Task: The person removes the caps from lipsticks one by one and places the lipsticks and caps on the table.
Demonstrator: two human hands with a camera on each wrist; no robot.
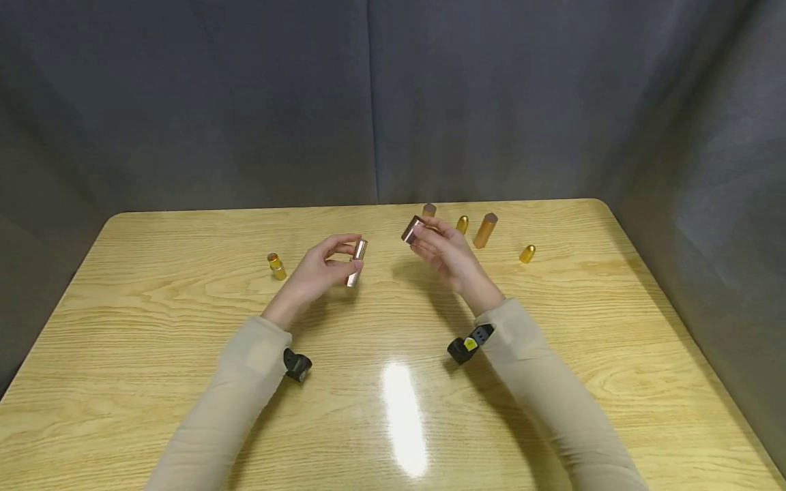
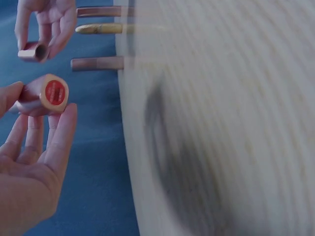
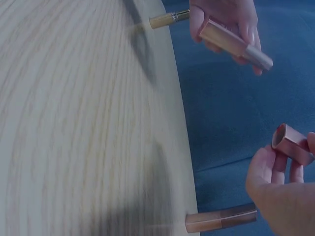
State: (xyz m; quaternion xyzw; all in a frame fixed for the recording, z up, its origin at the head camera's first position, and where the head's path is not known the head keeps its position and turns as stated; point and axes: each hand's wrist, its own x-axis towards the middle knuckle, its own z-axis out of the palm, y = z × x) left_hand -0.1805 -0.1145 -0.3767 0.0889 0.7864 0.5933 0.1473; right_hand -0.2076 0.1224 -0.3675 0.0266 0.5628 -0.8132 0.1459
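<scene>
My left hand point(image 1: 321, 267) pinches an uncapped rose-gold lipstick tube point(image 1: 356, 263) between thumb and fingers, raised over the table. A red label point(image 2: 55, 92) covers the tube's base in the left wrist view. To the right, my right hand point(image 1: 447, 251) holds a short rose-gold lipstick cap point(image 1: 413, 230), also raised. Its hollow mouth shows in both wrist views. Cap and tube are apart. Beyond the left hand, on its left, a gold lipstick tube point(image 1: 277, 266) stands on the table without a bullet-shaped cap.
Behind and beside my right hand stand two rose-gold lipsticks point(image 1: 485, 230), one partly hidden by the hand. A gold bullet-shaped lipstick point(image 1: 462, 224) is between them, and a smaller gold bullet-shaped cap point(image 1: 527, 254) sits farther right. Dark curtains point(image 1: 245, 102) surround the wooden table point(image 1: 153, 327).
</scene>
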